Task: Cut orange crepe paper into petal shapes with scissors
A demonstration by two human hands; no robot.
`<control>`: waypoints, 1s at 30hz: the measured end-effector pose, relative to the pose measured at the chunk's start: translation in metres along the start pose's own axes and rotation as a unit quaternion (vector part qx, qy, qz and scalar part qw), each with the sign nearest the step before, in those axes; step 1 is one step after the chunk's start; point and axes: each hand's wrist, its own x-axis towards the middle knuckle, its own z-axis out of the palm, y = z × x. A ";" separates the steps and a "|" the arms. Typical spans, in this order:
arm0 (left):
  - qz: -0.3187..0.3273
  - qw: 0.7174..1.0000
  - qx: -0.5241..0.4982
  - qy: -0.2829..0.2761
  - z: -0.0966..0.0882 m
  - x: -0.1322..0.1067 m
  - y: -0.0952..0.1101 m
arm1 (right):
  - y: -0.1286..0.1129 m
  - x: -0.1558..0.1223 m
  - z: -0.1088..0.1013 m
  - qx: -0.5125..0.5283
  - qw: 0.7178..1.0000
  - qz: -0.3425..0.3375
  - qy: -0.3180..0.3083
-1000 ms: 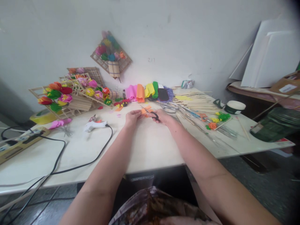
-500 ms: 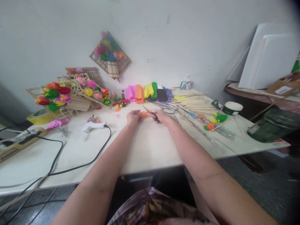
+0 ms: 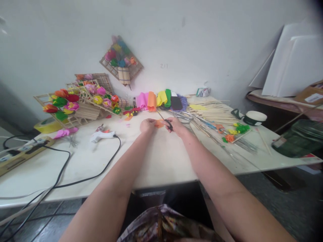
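Observation:
My left hand [image 3: 147,125] pinches a small orange paper piece [image 3: 158,123] above the white table [image 3: 161,158]. My right hand [image 3: 177,126] grips black-handled scissors [image 3: 165,120], blades pointing up and away over the orange paper. Both hands are close together at the table's middle. Folded crepe paper rolls [image 3: 157,98] in pink, orange, yellow and green lie just behind them.
A white glue gun [image 3: 102,135] with a black cord lies to the left, beside wooden racks of paper flowers [image 3: 75,102]. Wooden sticks [image 3: 212,111], spare scissors [image 3: 184,117] and a tape roll [image 3: 254,117] lie to the right. A power strip [image 3: 20,153] sits far left.
Both hands stay together on the orange paper; the scissors' blades have closed and tilted a little. The view has shifted slightly.

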 end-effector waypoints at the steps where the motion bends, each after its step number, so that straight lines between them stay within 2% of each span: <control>1: 0.006 0.999 0.029 0.014 -0.001 -0.001 0.002 | 0.001 0.000 0.000 -0.001 1.000 -0.003 -0.001; 3: 0.039 0.993 0.103 0.050 -0.006 -0.002 0.004 | 0.002 0.001 0.001 -0.002 1.000 -0.005 0.000; 6: 0.081 0.964 0.228 0.108 -0.019 -0.002 0.005 | 0.002 0.002 0.002 -0.006 1.000 -0.002 0.004; 11: 0.041 0.930 0.332 0.154 -0.046 0.009 -0.004 | -0.002 -0.001 0.006 -0.037 0.999 0.001 0.003; 15: -0.062 0.929 0.343 0.127 -0.060 0.021 -0.016 | -0.004 -0.003 0.009 -0.060 0.998 0.002 0.000; 17: -0.076 0.933 0.337 0.106 -0.064 0.025 -0.021 | -0.004 -0.003 0.009 -0.061 0.998 -0.001 0.000; 23: -0.061 0.945 0.312 0.078 -0.072 0.035 -0.029 | -0.009 -0.007 0.012 -0.057 0.998 0.005 0.007; 30: 0.042 0.917 0.379 0.117 -0.083 0.040 -0.028 | -0.007 -0.006 0.012 -0.058 0.998 0.003 0.005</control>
